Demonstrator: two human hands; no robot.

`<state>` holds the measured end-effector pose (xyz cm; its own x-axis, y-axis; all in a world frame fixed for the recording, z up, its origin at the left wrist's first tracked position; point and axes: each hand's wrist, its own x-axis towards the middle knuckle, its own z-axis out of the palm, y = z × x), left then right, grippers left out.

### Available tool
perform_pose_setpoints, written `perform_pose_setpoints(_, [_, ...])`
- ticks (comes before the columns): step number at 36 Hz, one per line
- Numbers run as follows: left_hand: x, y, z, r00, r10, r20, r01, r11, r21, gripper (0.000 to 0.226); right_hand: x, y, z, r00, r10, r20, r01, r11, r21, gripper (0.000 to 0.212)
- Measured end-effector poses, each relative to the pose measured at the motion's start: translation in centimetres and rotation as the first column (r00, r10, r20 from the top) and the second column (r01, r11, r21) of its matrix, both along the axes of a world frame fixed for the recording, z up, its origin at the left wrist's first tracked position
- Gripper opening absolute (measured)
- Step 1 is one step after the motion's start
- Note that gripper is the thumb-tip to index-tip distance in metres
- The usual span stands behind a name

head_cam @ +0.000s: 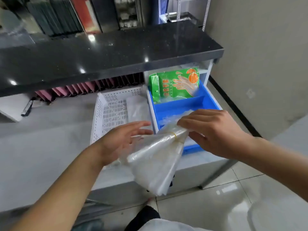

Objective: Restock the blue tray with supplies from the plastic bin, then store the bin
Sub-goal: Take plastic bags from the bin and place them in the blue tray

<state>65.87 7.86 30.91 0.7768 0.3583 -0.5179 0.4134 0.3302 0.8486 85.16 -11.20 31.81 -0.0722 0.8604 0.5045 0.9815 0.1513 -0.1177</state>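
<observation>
Right hand (pixel 215 132) pinches the banded neck of the clear bag bundle (pixel 155 164). Left hand (pixel 121 140) is open with straight fingers beside it, apparently to steady it. The bundle hangs at the blue tray's (pixel 175 108) front edge, long axis diagonal, neck toward the tray. Green glove packets (pixel 175 84) fill the rear compartment. The white bin (pixel 110 112) sits just left.

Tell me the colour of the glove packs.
Glove packs are green with orange circles; head view.
</observation>
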Motion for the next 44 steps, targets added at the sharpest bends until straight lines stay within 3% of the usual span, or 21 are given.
perform_pose_setpoints(3, [1.0,2.6,3.5,0.996,-0.021,0.086,-0.009,0.941,0.339,0.037,2.0,0.7,0.8,0.986,-0.133,0.101,0.136,0.99,-0.022,0.021])
perform_pose_setpoints(6, [1.9,3.4,6.0,0.966,-0.253,0.05,0.168,0.764,0.623,0.07,3.7,2.2,1.2,0.951,-0.266,0.16,0.282,0.955,-0.09,0.018])
perform_pose_setpoints(7, [2.6,3.0,6.6,0.949,-0.312,-0.036,0.239,0.644,0.727,0.085,4.1,2.8,1.3,0.937,-0.302,0.174,0.324,0.939,-0.118,0.018])
perform_pose_setpoints(9, [4.3,1.7,6.5,0.903,-0.331,-0.274,0.37,0.274,0.887,0.105,4.8,4.1,1.3,0.91,-0.359,0.206,0.393,0.906,-0.159,0.018])
perform_pose_setpoints(11, [6.4,0.6,4.9,0.876,-0.26,-0.407,0.403,-0.071,0.913,0.109,5.7,5.5,1.3,0.88,-0.407,0.246,0.457,0.866,-0.203,0.017])
perform_pose_setpoints(13, [8.8,0.5,3.0,0.892,-0.18,-0.414,0.365,-0.252,0.896,0.103,6.5,6.7,1.3,0.855,-0.438,0.278,0.502,0.832,-0.234,0.016])
perform_pose_setpoints(15, [10.8,1.5,1.3,0.902,-0.151,-0.404,0.344,-0.313,0.885,0.093,7.3,7.7,1.1,0.831,-0.467,0.303,0.546,0.79,-0.278,0.015])
perform_pose_setpoints(18, [13.0,3.2,-0.8,0.901,-0.185,-0.392,0.321,-0.323,0.89,0.08,8.5,8.4,0.5,0.802,-0.491,0.341,0.594,0.717,-0.364,0.02])
perform_pose_setpoints(24, [17.1,6.3,-2.5,0.901,-0.275,-0.335,0.294,-0.181,0.939,0.037,12.2,9.0,-1.5,0.796,-0.526,0.3,0.605,0.664,-0.44,0.023])
perform_pose_setpoints(32, [22.5,7.5,-6.4,0.886,-0.198,-0.42,0.41,-0.089,0.908,0.038,18.5,11.2,-6.7,0.832,-0.486,0.269,0.552,0.677,-0.486,0.025])
perform_pose_setpoints(38, [23.4,7.1,-10.8,0.83,-0.141,-0.54,0.553,0.082,0.829,0.038,20.6,11.7,-12.0,0.914,-0.355,0.196,0.395,0.667,-0.632,0.03])
perform_pose_setpoints(44, [24.8,8.6,-10.3,0.774,-0.223,-0.592,0.623,0.431,0.653,0.042,23.8,13.6,-11.4,0.956,-0.292,-0.022,0.152,0.558,-0.816,0.035])
